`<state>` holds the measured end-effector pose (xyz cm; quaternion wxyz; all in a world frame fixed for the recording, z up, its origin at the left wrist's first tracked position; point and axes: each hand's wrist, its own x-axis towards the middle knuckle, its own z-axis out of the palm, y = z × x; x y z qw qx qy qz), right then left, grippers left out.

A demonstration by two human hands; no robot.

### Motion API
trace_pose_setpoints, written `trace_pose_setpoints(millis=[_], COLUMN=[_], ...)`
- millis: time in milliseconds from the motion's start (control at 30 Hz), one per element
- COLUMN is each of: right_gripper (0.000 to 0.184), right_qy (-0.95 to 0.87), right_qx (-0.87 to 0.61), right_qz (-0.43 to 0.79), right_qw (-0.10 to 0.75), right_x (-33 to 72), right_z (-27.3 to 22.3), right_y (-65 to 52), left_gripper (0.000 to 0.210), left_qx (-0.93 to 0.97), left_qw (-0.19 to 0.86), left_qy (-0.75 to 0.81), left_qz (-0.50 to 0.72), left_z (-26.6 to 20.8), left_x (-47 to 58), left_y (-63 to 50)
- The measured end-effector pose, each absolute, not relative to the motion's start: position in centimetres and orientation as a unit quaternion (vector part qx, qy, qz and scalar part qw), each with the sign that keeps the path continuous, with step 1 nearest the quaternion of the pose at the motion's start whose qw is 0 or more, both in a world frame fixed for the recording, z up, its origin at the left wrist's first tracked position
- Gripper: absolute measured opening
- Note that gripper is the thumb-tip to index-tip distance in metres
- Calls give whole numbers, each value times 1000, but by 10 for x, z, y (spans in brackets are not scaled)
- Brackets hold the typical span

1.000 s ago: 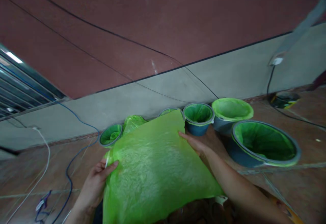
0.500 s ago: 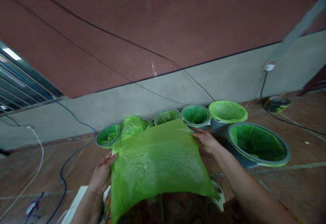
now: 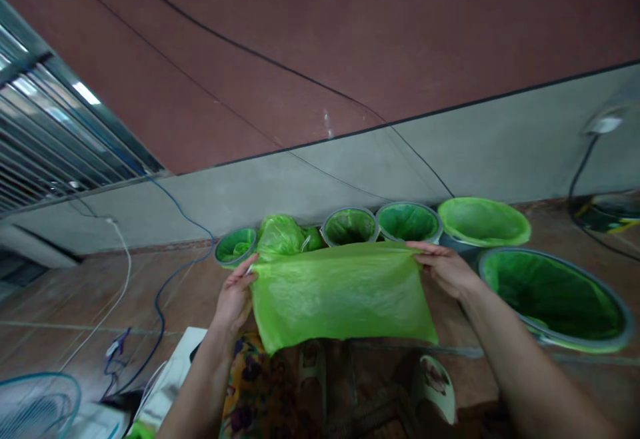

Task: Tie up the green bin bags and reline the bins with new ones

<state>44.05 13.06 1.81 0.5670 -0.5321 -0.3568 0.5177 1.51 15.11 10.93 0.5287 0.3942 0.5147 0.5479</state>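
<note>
A green plastic bag (image 3: 345,296) is stretched out between my two hands, its lower edge hanging above my feet. My left hand (image 3: 236,292) pinches its upper left corner. At the upper right corner, my right hand (image 3: 443,266) has thumb and fingers closed on the plastic. Just behind the bag stand several bins lined with green plastic, among them a bin (image 3: 407,222) in the middle and a large bin (image 3: 555,299) beside my right forearm. A filled green bag (image 3: 281,236) sits beyond my left hand.
A blue cable (image 3: 160,292) and a white cord (image 3: 125,279) run over the tiled floor at left. A fan (image 3: 40,406) stands at the lower left. A dark bucket (image 3: 613,212) sits by the wall at far right.
The bag's hanging part now looks shorter and flatter, and its lower edge has risen, showing my slippers. Both hands still hold its upper corners. The view has swung left.
</note>
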Motion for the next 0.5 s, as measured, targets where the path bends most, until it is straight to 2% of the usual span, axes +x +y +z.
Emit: trace_pose_setpoints(millis=[100, 233, 333, 400, 500], right_gripper=[32, 47, 56, 52, 37], right_qy=[-329, -358, -384, -411, -476], right_qx=[-523, -506, -527, -567, -650], right_qz=[550, 543, 507, 457, 335], right_qw=[562, 567, 564, 548, 488], right_x=[443, 442, 444, 447, 451], right_z=[25, 31, 26, 19, 11], right_y=[128, 125, 128, 132, 136], left_gripper=[50, 52, 56, 54, 38], left_qx=[417, 444, 487, 529, 593], left_qw=[525, 539, 496, 439, 319], left_qy=[511, 492, 520, 549, 591], left_qz=[538, 520, 497, 475, 445], left_z=[111, 110, 111, 113, 116], left_x=[15, 15, 15, 16, 17], left_y=[150, 151, 154, 156, 157])
